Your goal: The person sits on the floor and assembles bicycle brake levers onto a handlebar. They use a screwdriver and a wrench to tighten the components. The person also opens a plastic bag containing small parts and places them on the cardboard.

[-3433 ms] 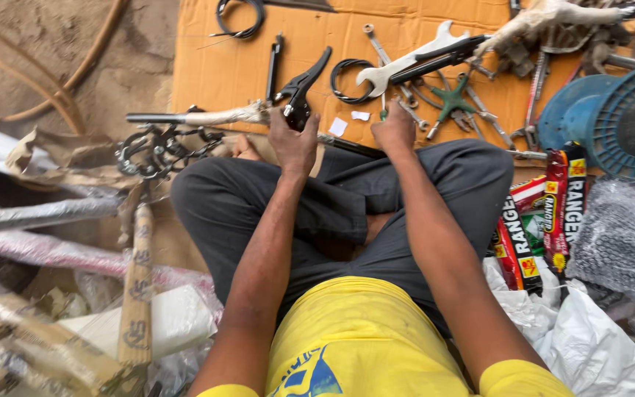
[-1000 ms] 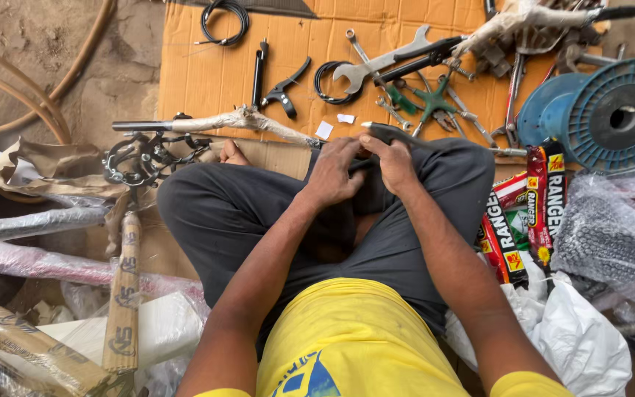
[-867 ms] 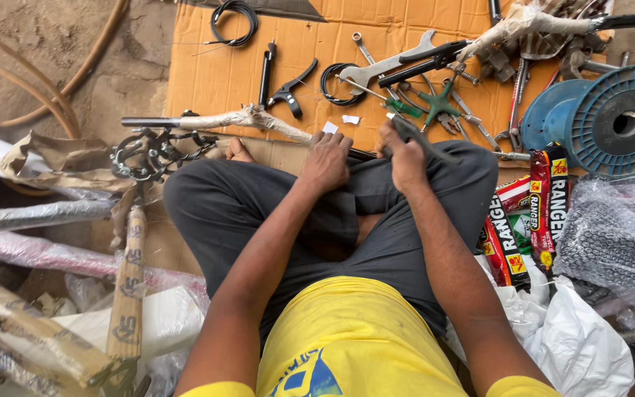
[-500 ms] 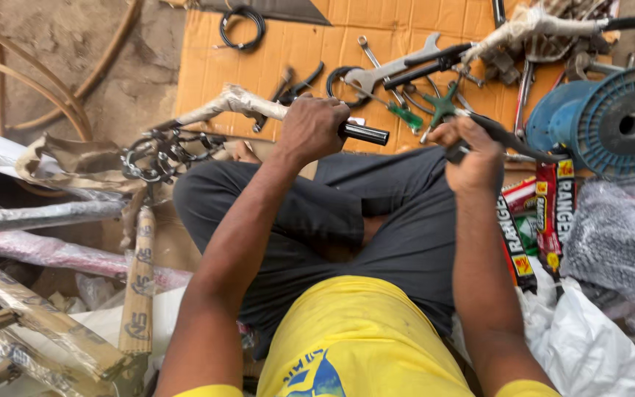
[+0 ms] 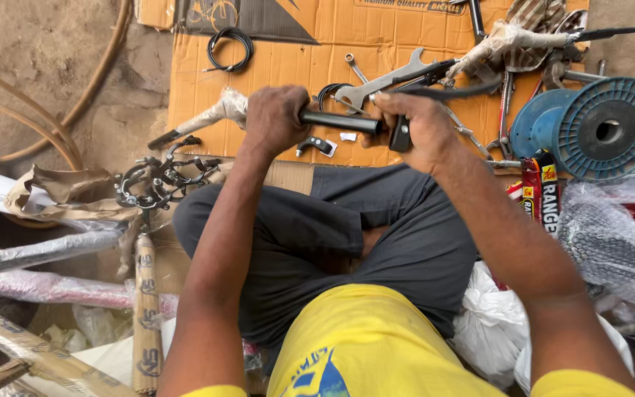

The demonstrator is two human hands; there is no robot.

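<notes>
1. Left hand (image 5: 277,117): fingers wrapped fully around the handlebar (image 5: 336,120), a black tube whose left end is wrapped in pale paper.
2. Handlebar: held level above the cardboard sheet (image 5: 273,66), in front of the crossed legs.
3. Right hand (image 5: 420,129): clenched on a black brake lever (image 5: 442,92) at the bar's right end.
4. Blue spool (image 5: 597,129): lies to the right.

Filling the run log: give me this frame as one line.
left hand: grips handlebar | right hand: holds brake lever at bar end | cardboard: wrench, cable coil | blue spool at right
</notes>
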